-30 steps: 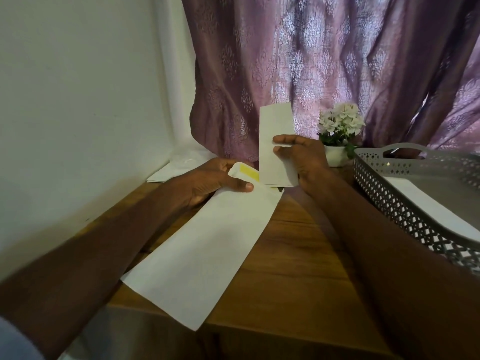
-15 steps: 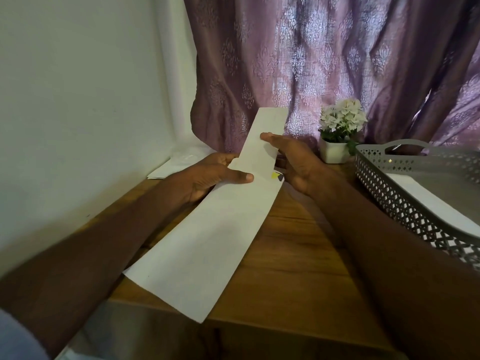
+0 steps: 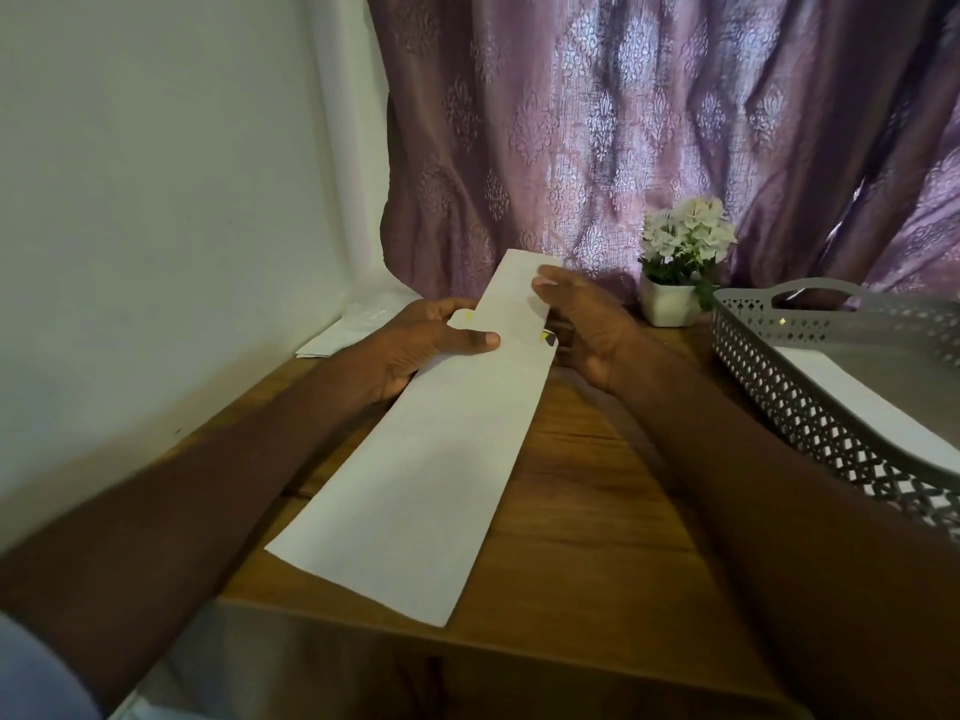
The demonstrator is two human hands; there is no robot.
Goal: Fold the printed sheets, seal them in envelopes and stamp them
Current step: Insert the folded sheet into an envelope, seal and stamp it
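A long white envelope lies slanted on the wooden table, its open end pointing away from me. My left hand grips that far end, thumb on top. A folded white sheet sticks out of the envelope's mouth, part of it inside. My right hand holds the sheet's outer end, fingers curled along its right edge. A bit of the yellow glue strip shows at the mouth on both sides of the sheet.
A grey perforated basket with a white sheet inside stands at the right. A small white pot of white flowers sits behind my right hand. More white papers lie by the wall at the back left. A purple curtain hangs behind.
The folded sheet stood upright beside the envelope's mouth; it has tilted in line with the envelope and slid partly inside. My right hand moved down with it.
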